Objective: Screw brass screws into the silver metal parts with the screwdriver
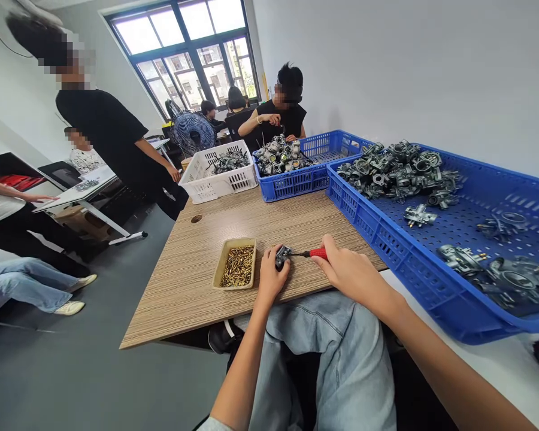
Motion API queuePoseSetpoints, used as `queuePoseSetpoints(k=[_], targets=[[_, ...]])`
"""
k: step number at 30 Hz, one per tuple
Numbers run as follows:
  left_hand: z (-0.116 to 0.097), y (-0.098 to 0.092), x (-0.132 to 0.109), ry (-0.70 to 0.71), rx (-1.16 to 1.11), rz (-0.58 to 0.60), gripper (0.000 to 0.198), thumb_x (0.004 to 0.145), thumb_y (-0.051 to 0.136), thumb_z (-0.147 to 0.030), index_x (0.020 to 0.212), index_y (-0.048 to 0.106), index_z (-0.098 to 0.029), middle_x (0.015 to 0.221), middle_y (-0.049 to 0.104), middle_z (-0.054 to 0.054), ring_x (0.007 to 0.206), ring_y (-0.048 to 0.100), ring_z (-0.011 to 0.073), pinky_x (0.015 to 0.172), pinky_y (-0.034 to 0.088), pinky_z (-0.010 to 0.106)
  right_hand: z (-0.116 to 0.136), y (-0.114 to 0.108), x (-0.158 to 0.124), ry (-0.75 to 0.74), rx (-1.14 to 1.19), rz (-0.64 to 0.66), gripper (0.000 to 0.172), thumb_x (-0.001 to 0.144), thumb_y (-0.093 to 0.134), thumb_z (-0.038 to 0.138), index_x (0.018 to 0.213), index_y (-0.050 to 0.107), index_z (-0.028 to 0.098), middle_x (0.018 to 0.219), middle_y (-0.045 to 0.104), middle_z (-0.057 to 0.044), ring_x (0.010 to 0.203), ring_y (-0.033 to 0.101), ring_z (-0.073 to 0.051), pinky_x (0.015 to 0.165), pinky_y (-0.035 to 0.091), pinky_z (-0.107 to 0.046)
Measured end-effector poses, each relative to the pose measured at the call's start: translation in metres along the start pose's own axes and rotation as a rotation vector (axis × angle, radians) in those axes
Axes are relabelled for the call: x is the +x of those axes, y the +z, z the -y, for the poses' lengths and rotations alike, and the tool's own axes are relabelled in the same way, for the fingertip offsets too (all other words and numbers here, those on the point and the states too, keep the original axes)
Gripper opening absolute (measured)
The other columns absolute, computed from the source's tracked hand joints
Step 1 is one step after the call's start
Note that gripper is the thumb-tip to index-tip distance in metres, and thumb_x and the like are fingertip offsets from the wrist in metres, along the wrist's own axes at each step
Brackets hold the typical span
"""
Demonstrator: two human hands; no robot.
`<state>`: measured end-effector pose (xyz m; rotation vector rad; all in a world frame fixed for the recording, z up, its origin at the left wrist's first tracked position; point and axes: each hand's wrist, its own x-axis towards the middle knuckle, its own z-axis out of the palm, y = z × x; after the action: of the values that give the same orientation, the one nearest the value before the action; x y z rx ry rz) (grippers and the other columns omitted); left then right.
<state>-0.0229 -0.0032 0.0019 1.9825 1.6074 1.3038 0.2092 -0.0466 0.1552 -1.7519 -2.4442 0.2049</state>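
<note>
My left hand (272, 272) is closed around a small grey metal carburetor (282, 256), holding it at the near edge of the wooden table (175, 287). In my right hand (348, 269) is a screwdriver (318, 253) with a red handle, gripped from the right. Its dark shaft points left and its tip reaches the carburetor; the exact contact point is too small to make out. Just left of my left hand stands a cream tub (215, 276) full of small brass jets (237, 266).
A large blue crate (386, 263) of carburetors (399, 167) borders the right side. Another blue crate (291, 187) and a white crate (220, 190) stand at the table's far end. A co-worker (273, 117) sits behind them; a standing person (103, 131) is at left.
</note>
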Motion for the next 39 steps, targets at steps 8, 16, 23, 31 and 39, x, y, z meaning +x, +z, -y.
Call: queuePoseSetpoints(k=[8,16,23,31,39], targets=[[0.0,0.0,0.0,-0.003,-0.009,-0.006,0.048,0.098,0.062,-0.023,0.145,0.058,-0.023,0.135,0.063,0.013,0.128,0.062,0.0286,0.116,0.048,0.047,-0.002,0.004,0.001,-0.07,0.262,-0.042,0.015,0.113,0.045,0.036,0.122,0.043,0.024,0.102,0.079,-0.008,0.094,0.078,-0.031,0.068,0.037,-0.032],[0.006,0.004,-0.002,-0.016,-0.005,-0.012,0.052,0.096,0.065,-0.023,0.148,0.058,-0.024,0.138,0.062,0.014,0.129,0.061,0.0304,0.116,0.048,0.048,-0.001,0.013,-0.002,-0.014,0.366,-0.026,0.014,0.11,0.046,0.037,0.119,0.042,0.027,0.111,0.077,-0.008,0.099,0.075,-0.03,0.073,0.04,-0.031],[0.009,0.007,-0.004,-0.022,-0.014,-0.013,0.054,0.096,0.064,-0.024,0.15,0.056,-0.024,0.139,0.06,0.014,0.129,0.059,0.0304,0.115,0.048,0.047,0.009,0.016,0.006,0.122,0.23,-0.086,0.019,0.111,0.045,0.044,0.118,0.045,0.026,0.106,0.078,-0.01,0.099,0.075,-0.031,0.072,0.039,-0.031],[0.012,0.009,-0.005,-0.023,-0.01,-0.021,0.057,0.095,0.066,-0.025,0.151,0.056,-0.025,0.14,0.059,0.014,0.125,0.059,0.0323,0.112,0.048,0.048,0.028,0.004,0.011,0.264,-0.037,-0.095,0.033,0.112,0.038,0.055,0.113,0.051,0.025,0.095,0.076,-0.012,0.089,0.076,-0.034,0.067,0.036,-0.033],[0.014,0.012,-0.006,-0.025,-0.036,-0.043,0.057,0.095,0.064,-0.022,0.151,0.056,-0.026,0.139,0.058,0.013,0.125,0.058,0.0322,0.113,0.048,0.05,0.02,0.008,0.014,0.209,0.115,-0.125,0.028,0.108,0.044,0.055,0.11,0.048,0.027,0.095,0.075,-0.008,0.087,0.073,-0.031,0.071,0.042,-0.033]])
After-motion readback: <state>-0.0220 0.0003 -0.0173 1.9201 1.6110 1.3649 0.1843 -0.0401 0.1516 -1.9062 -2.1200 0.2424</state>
